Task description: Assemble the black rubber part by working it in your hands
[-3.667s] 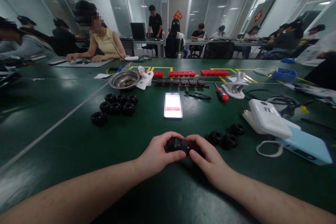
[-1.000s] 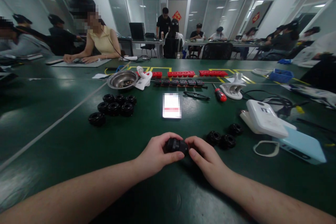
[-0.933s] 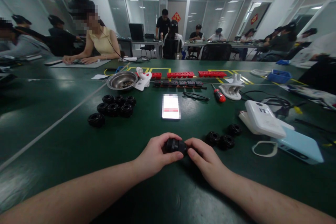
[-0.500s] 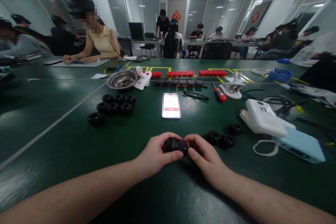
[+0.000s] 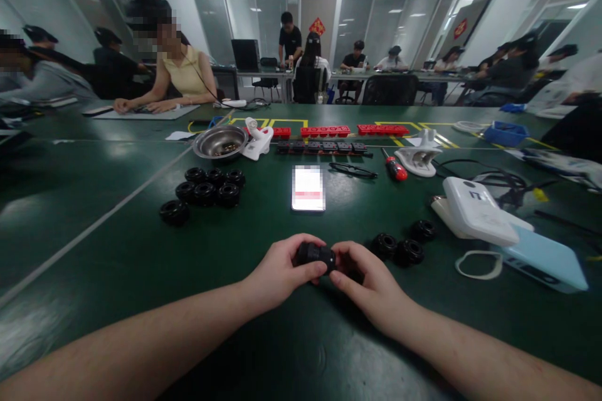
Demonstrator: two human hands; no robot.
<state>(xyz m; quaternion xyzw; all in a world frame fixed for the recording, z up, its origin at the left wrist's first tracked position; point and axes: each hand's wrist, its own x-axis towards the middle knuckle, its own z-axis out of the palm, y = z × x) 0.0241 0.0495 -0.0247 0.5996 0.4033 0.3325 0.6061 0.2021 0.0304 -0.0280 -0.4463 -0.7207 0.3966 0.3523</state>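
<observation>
Between both hands, just above the table, is a black plastic cable gland (image 5: 316,254) with a ribbed body, lying sideways. My left hand (image 5: 281,268) is closed around its left part, the thumb across the near side. The thumb and fingertips of my right hand (image 5: 369,276) pinch its rounded right end. Beyond my right hand stand three black ring-shaped parts (image 5: 384,244) that look alike. A group of several more black ring-shaped parts (image 5: 205,192) sits to the left, one of them set apart. My right hand's palm side is partly hidden.
A lit phone (image 5: 308,189) lies ahead of my hands. Behind it are a metal bowl (image 5: 221,143), red trays (image 5: 325,131), black strips (image 5: 324,148), a screwdriver (image 5: 396,168) and white stands (image 5: 416,160). A white device (image 5: 480,210) and a light blue box (image 5: 548,257) are at right.
My left thumb has shifted slightly, and my right fingertips have moved a little on the cable gland's end. The view has shifted very slightly.
</observation>
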